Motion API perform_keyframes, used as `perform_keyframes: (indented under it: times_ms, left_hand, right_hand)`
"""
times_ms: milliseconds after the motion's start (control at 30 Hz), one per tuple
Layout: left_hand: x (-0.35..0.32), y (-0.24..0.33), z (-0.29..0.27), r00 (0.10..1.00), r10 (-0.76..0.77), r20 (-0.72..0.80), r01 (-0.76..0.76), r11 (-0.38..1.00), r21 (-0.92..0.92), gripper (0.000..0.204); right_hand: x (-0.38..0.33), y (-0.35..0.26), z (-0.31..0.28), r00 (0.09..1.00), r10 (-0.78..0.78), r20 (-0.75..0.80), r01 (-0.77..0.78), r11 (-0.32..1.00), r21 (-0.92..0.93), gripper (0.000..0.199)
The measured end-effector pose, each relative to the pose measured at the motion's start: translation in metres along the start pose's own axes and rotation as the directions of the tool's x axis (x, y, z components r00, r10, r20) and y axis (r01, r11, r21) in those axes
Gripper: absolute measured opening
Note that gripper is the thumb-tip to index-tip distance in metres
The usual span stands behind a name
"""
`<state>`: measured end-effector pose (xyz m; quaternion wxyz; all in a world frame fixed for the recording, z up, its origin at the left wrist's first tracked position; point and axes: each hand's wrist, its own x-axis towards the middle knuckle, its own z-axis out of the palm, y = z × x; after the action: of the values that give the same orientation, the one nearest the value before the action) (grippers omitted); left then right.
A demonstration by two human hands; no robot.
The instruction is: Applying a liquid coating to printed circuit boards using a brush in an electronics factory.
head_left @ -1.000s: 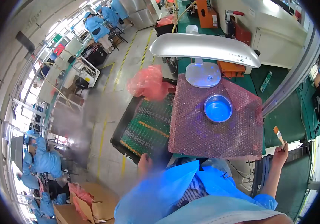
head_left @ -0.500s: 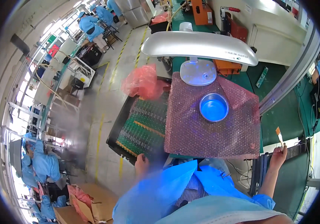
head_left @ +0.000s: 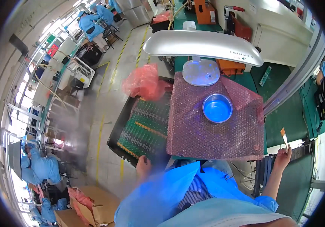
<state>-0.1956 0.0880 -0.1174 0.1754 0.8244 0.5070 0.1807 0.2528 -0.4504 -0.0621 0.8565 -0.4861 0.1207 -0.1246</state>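
My right hand point(head_left: 282, 158) is out to the right, its fingers closed round the handle of a small flat brush point(head_left: 285, 137) whose tan bristles point up. At the near edge of a black tray point(head_left: 114, 142), my left hand point(head_left: 143, 166) has its fingers curled in. A dark bit shows between those fingers, too small to name. Rows of green circuit boards point(head_left: 141, 132) with orange-tan strips fill the tray. On the bench ahead, a round dish point(head_left: 217, 108) glowing blue under the light rests on pink bubble wrap point(head_left: 196, 140).
A silver lamp point(head_left: 204, 43) arches over the bench on its base point(head_left: 201, 72). Crumpled pink plastic point(head_left: 143, 81) covers the tray's far end. A metal post point(head_left: 297, 75) slants along the right, beside a green surface point(head_left: 283, 121). Cardboard boxes point(head_left: 105, 204) stand at lower left; people in blue work farther off.
Almost nothing differs. The view has shifted very slightly; both hands keep their places, the brush still in the right one.
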Motion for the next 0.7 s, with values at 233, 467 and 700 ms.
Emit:
perform_keyframes:
  times_ms: [233,467,700]
  left_hand:
    - [0.0,0.007,-0.004,0.999,-0.033,0.006,0.033,0.999,0.014,0.022]
    - [0.001,0.013,-0.01,0.997,-0.06,0.058,0.06,0.998,0.0,0.028]
    - [0.001,0.013,-0.01,0.999,-0.023,0.029,0.022,1.0,0.012,0.026]
  right_hand:
    - [0.002,0.0,-0.001,0.999,0.049,0.019,-0.05,0.995,0.084,0.025]
    - [-0.007,-0.006,0.014,0.999,0.029,0.02,-0.03,0.998,0.064,0.025]
    - [-0.018,-0.01,0.028,0.999,-0.035,-0.006,0.035,0.999,-0.026,0.022]
